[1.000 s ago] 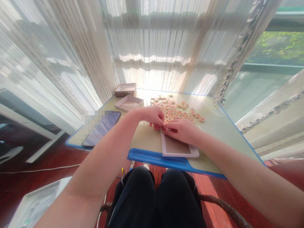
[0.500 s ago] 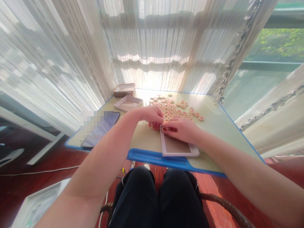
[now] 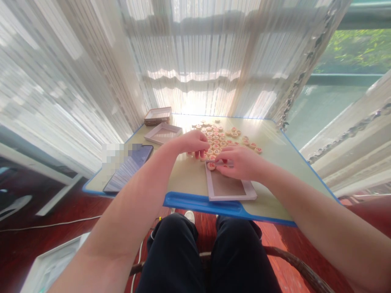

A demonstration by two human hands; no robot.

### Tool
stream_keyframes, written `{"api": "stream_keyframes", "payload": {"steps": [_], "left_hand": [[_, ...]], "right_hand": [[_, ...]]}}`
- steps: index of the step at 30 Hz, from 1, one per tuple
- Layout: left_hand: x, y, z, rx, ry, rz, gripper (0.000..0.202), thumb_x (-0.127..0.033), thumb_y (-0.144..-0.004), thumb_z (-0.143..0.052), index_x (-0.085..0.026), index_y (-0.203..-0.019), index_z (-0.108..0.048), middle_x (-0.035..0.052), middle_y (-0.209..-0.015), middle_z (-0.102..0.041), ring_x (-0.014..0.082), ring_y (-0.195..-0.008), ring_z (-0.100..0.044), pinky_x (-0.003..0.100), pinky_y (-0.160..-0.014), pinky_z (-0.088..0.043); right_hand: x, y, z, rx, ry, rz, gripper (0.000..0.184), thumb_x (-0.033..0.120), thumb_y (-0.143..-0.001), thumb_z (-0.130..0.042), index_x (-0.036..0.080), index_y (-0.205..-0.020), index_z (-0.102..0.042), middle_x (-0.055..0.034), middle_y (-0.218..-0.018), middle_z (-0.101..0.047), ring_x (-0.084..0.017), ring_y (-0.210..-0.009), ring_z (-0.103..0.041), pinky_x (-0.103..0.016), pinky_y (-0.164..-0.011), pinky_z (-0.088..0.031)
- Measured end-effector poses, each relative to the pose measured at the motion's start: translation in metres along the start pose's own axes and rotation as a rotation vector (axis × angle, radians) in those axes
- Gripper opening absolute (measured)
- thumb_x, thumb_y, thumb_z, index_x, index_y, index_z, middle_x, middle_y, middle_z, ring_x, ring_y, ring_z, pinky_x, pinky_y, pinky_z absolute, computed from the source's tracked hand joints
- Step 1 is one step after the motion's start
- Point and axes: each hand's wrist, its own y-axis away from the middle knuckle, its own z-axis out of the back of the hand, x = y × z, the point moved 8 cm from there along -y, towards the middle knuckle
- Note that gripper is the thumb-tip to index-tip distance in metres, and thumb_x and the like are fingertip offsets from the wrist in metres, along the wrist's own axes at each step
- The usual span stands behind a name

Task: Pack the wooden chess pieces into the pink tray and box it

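A shallow pale box [image 3: 209, 185] lies at the table's front edge, with a round wooden xiangqi piece [image 3: 211, 165] bearing a red character in its far left corner. My right hand [image 3: 241, 162] hovers over the box's far side, its thumb and fingers apart. Between them part of another piece shows. My left hand [image 3: 194, 143] is at the left side of the spread of xiangqi pieces [image 3: 216, 137], fingers curled downward. What its fingertips hold, if anything, is hidden.
At the back left stand a stack of shallow boxes [image 3: 157, 116] and a single box lid or tray [image 3: 163, 133]. A dark tablet or phone [image 3: 130, 169] lies on the left. The table [image 3: 281, 171] has a blue edge, with a blue trough [image 3: 201, 202] in front.
My right hand has let go of the piece in the box corner and shifted slightly right. My left hand has moved slightly up and away from the box.
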Motion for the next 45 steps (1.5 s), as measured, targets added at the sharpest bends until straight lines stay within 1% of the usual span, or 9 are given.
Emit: {"api": "stream_keyframes", "payload": {"steps": [4, 7, 14, 18, 26, 33, 37, 42, 45], "left_hand": [[0.005, -0.005, 0.005, -0.083, 0.007, 0.009, 0.010, -0.024, -0.064, -0.052, -0.015, -0.061, -0.057, 0.0046, -0.060, -0.067, 0.0122, -0.050, -0.059, 0.019, -0.037, -0.033], [0.008, -0.007, 0.009, -0.144, 0.008, 0.017, 0.010, -0.023, -0.064, -0.051, -0.016, -0.061, -0.056, 0.0037, -0.059, -0.066, 0.0119, -0.049, -0.059, 0.020, -0.038, -0.034], [0.007, -0.006, 0.015, -0.237, -0.017, -0.003, 0.012, -0.023, -0.067, -0.049, -0.015, -0.060, -0.056, 0.0030, -0.060, -0.064, 0.0106, -0.049, -0.058, 0.020, -0.040, -0.035], [0.009, -0.008, 0.015, -0.261, -0.009, 0.001, 0.009, -0.022, -0.064, -0.050, -0.016, -0.059, -0.054, 0.0016, -0.057, -0.063, 0.0107, -0.047, -0.057, 0.019, -0.039, -0.035], [0.003, -0.006, 0.020, -0.320, -0.015, -0.071, 0.012, -0.022, -0.063, -0.049, -0.015, -0.055, -0.055, 0.0022, -0.052, -0.061, 0.0107, -0.043, -0.055, 0.019, -0.039, -0.037], [0.000, -0.003, 0.020, -0.333, -0.073, -0.051, 0.012, -0.023, -0.063, -0.049, -0.015, -0.057, -0.056, 0.0009, -0.052, -0.061, 0.0103, -0.044, -0.054, 0.019, -0.040, -0.035], [-0.007, -0.001, 0.023, -0.382, -0.178, -0.111, 0.015, -0.025, -0.062, -0.050, -0.015, -0.054, -0.056, -0.0002, -0.048, -0.057, 0.0100, -0.044, -0.051, 0.019, -0.039, -0.031], [-0.013, 0.002, 0.012, -0.226, -0.081, -0.117, 0.014, -0.024, -0.061, -0.048, -0.015, -0.054, -0.056, 0.0016, -0.051, -0.060, 0.0101, -0.042, -0.051, 0.020, -0.039, -0.035], [-0.014, 0.002, 0.012, -0.220, -0.070, -0.116, 0.014, -0.023, -0.061, -0.048, -0.014, -0.054, -0.056, 0.0024, -0.051, -0.060, 0.0104, -0.042, -0.052, 0.020, -0.039, -0.035]], "right_hand": [[-0.010, 0.005, 0.005, 0.123, 0.061, -0.063, 0.011, 0.026, -0.072, -0.060, 0.024, -0.075, -0.070, -0.0003, -0.071, -0.065, -0.015, -0.067, -0.055, -0.026, -0.058, -0.035], [-0.016, 0.009, 0.005, 0.190, 0.077, -0.090, 0.010, 0.025, -0.070, -0.059, 0.025, -0.072, -0.069, 0.0019, -0.065, -0.064, -0.013, -0.058, -0.051, -0.026, -0.052, -0.030], [-0.023, 0.010, 0.001, 0.224, 0.106, -0.182, 0.015, 0.036, -0.074, -0.059, 0.024, -0.067, -0.065, 0.0006, -0.063, -0.064, -0.012, -0.053, -0.046, -0.027, -0.050, -0.024], [-0.024, 0.011, 0.002, 0.250, 0.115, -0.206, 0.020, 0.044, -0.074, -0.058, 0.025, -0.073, -0.066, 0.0015, -0.066, -0.064, -0.011, -0.054, -0.047, -0.026, -0.049, -0.024], [-0.021, 0.011, -0.001, 0.324, 0.103, -0.220, 0.019, 0.039, -0.076, -0.053, 0.024, -0.073, -0.063, 0.0014, -0.069, -0.064, -0.011, -0.056, -0.046, -0.025, -0.051, -0.024], [-0.020, 0.009, 0.000, 0.282, 0.013, -0.209, 0.015, 0.036, -0.073, -0.057, 0.021, -0.072, -0.060, 0.0024, -0.064, -0.060, -0.010, -0.055, -0.045, -0.023, -0.051, -0.025], [-0.016, 0.005, 0.005, 0.161, -0.025, -0.182, 0.013, 0.031, -0.071, -0.058, 0.022, -0.081, -0.062, 0.0034, -0.065, -0.059, -0.010, -0.057, -0.046, -0.023, -0.054, -0.027], [-0.003, -0.001, 0.005, 0.024, 0.041, -0.098, 0.015, 0.029, -0.071, -0.059, 0.022, -0.084, -0.062, 0.0018, -0.067, -0.060, -0.013, -0.062, -0.048, -0.025, -0.060, -0.029], [0.004, -0.004, 0.001, -0.002, 0.087, -0.058, 0.013, 0.030, -0.072, -0.058, 0.021, -0.080, -0.062, 0.0002, -0.067, -0.061, -0.014, -0.063, -0.049, -0.026, -0.062, -0.030]]}}
